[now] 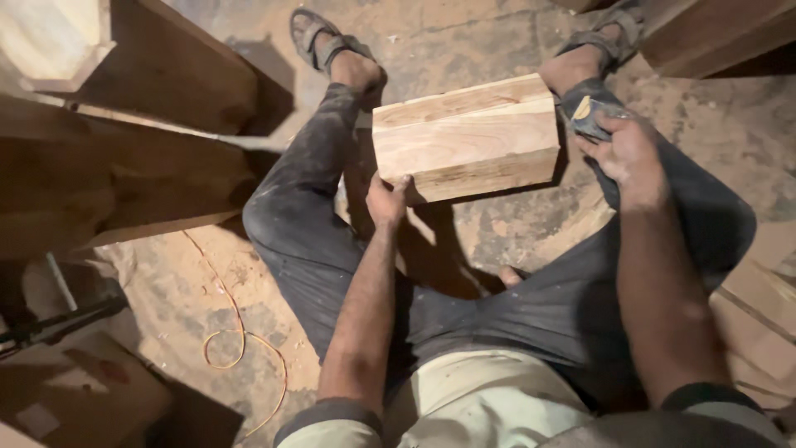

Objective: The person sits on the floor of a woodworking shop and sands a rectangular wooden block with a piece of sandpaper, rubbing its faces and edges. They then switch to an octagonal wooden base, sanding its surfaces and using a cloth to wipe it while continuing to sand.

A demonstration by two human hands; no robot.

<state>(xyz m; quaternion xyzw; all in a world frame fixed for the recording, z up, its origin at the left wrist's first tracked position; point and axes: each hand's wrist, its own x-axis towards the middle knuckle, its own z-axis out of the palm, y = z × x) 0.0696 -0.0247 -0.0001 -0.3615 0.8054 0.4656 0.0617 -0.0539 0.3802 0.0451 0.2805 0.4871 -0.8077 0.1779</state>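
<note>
A pale, thick wooden block (pixel 464 137) stands between my knees above the dusty floor. My left hand (pixel 386 199) grips its lower left corner and steadies it. At the block's right end my right hand (pixel 623 149) is closed on a folded piece of dark sandpaper (pixel 585 113), held against my right knee. I sit on the ground with both legs bent and sandals on my feet.
Large dark wooden pieces (pixel 124 166) lie at the left, and another plank (pixel 713 33) at the top right. An orange cord (pixel 240 348) loops over the sawdust-covered floor (pixel 464 33). Flat boards (pixel 763 315) rest at the right edge.
</note>
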